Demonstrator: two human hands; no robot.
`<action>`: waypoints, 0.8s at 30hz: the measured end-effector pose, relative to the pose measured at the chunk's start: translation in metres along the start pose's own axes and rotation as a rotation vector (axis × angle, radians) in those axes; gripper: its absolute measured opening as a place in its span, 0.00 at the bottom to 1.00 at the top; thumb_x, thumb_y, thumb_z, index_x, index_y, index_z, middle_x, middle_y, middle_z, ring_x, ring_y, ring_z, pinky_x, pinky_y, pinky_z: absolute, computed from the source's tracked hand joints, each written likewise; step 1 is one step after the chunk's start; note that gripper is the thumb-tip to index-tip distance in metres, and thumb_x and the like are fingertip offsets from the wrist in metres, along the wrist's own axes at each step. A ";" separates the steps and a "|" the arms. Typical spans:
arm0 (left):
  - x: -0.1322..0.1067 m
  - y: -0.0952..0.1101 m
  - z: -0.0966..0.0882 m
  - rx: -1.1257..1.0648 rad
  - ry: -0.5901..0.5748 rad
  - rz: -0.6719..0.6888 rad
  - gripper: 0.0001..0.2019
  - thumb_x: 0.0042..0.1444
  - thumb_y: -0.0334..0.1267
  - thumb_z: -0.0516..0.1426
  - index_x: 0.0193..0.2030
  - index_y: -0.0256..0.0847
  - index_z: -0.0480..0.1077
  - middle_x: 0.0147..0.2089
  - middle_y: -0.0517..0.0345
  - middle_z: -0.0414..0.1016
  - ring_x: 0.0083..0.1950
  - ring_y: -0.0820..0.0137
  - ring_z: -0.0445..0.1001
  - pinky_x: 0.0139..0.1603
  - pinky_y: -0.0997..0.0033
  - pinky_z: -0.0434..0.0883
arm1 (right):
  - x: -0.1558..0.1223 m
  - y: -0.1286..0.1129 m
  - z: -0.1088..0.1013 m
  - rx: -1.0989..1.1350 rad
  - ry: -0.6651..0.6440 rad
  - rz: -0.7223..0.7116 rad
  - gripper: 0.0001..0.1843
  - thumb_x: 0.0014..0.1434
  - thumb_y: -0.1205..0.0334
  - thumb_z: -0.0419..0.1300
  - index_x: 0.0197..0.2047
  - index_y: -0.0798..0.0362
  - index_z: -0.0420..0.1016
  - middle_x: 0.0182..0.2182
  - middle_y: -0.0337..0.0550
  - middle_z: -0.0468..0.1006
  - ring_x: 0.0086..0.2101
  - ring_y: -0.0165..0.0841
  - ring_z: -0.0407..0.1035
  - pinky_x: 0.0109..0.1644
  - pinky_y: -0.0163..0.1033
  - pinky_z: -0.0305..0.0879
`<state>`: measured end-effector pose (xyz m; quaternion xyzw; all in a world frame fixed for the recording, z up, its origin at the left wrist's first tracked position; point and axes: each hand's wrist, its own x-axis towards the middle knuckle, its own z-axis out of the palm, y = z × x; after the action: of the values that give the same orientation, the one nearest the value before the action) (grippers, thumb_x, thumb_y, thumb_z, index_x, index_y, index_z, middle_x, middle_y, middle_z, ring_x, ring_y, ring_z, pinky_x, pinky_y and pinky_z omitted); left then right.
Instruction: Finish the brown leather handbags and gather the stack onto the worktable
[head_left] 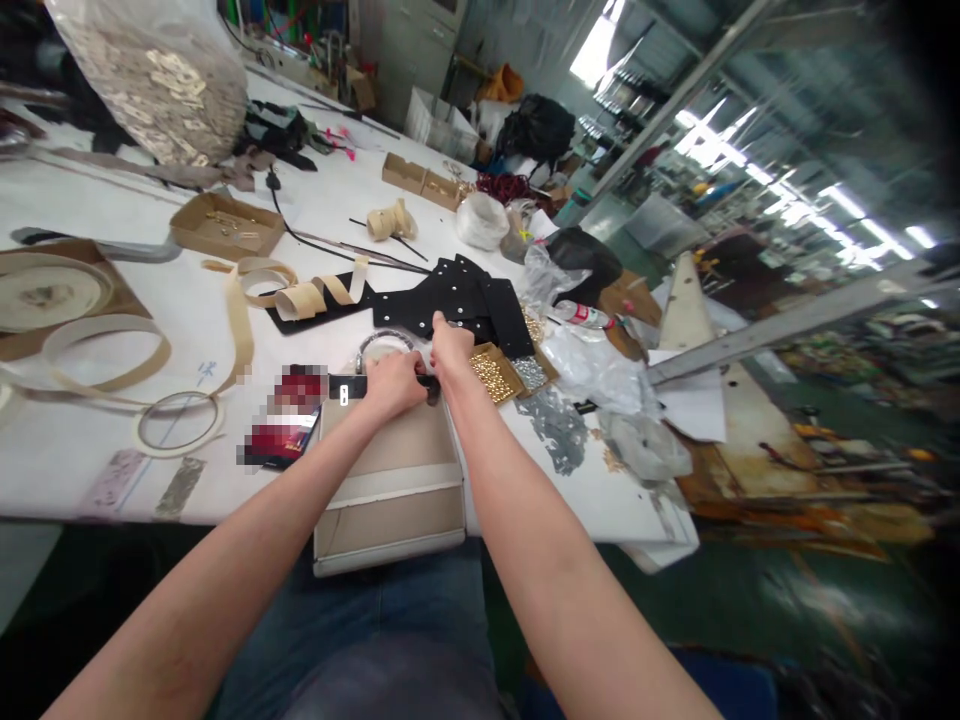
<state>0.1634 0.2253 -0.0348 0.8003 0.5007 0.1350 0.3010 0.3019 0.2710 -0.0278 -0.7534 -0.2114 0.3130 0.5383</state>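
Note:
A black strap (358,386) with a small white rectangular piece near its left end lies across a cardboard box (409,450). My left hand (394,383) is closed on the strap, its fingertips near the strap's right end. Close on the right, my right hand (452,350) is closed with the thumb pointing up and away; what its fingers grip is hidden. Just beyond my hands lie black pieces with metal studs (435,300). Right of my right wrist is a small box of gold-coloured studs (491,375), beside silver ones (531,374).
A phone (289,415), partly pixelated, lies left of the box. Rolls of beige tape (180,422) spread over the left of the white table (247,500). Farther back are an open cardboard tray (225,228) and a large clear bag (165,80). A bottle (581,315) and plastic bags (600,370) lie right.

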 end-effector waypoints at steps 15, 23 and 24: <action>-0.003 -0.002 -0.003 -0.039 0.012 -0.018 0.11 0.56 0.39 0.67 0.46 0.49 0.82 0.51 0.51 0.87 0.55 0.50 0.81 0.63 0.49 0.66 | -0.113 0.001 -0.070 0.333 -0.107 -0.684 0.37 0.75 0.30 0.64 0.25 0.45 0.57 0.18 0.30 0.55 0.17 0.28 0.53 0.22 0.39 0.52; -0.006 -0.005 -0.007 -0.054 0.005 -0.014 0.10 0.57 0.39 0.66 0.46 0.49 0.83 0.52 0.52 0.87 0.56 0.51 0.81 0.65 0.50 0.67 | -0.119 0.015 -0.051 0.151 -0.050 -0.737 0.36 0.78 0.33 0.61 0.23 0.46 0.63 0.17 0.33 0.63 0.20 0.30 0.58 0.26 0.39 0.56; -0.006 -0.006 -0.008 -0.057 0.003 -0.011 0.11 0.57 0.38 0.66 0.46 0.49 0.83 0.52 0.52 0.87 0.57 0.51 0.81 0.66 0.50 0.67 | -0.118 0.016 -0.049 0.131 -0.040 -0.736 0.37 0.78 0.33 0.61 0.23 0.46 0.63 0.17 0.34 0.64 0.20 0.30 0.59 0.27 0.39 0.56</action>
<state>0.1524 0.2242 -0.0320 0.7885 0.5012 0.1488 0.3238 0.2514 0.1554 -0.0027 -0.5846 -0.4581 0.1262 0.6576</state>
